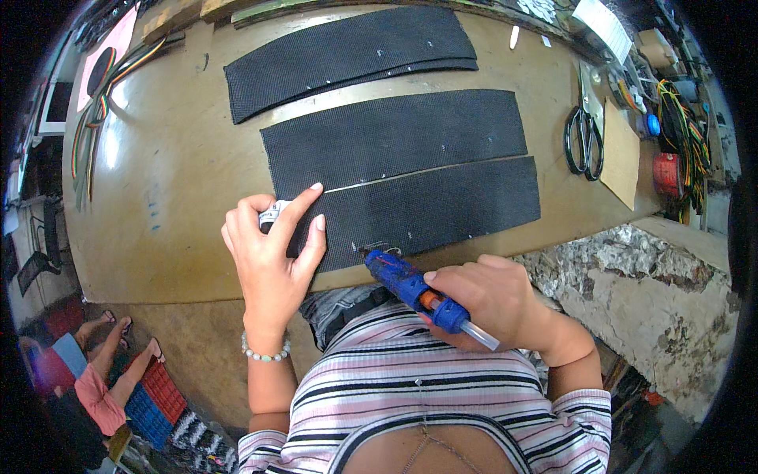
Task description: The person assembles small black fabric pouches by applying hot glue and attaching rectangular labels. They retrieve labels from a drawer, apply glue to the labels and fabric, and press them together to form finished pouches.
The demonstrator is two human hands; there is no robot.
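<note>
My right hand (pixel 493 304) is wrapped round a blue glue gun (pixel 399 278) with a clear glue stick poking out of its back end. The nozzle points at the lower edge of the nearest black woven strip (pixel 466 197), where a small pale blob or loop shows. Over that strip's left end is my left hand (pixel 272 253), its index finger and thumb stretched out over the fabric. Its other fingers curl round a small white printed piece (pixel 274 212), perhaps a rolled label. A second black strip (pixel 395 130) lies just beyond, and folded black strips (pixel 355 59) lie farther back.
Black-handled scissors (pixel 584 138) and a tan card (pixel 621 158) lie at the right. Beside them are a red spool (pixel 667 174) and striped cords (pixel 685 126). More striped ribbon (pixel 99 103) lies at the left. At the lower left, another person's legs (pixel 118 371) show.
</note>
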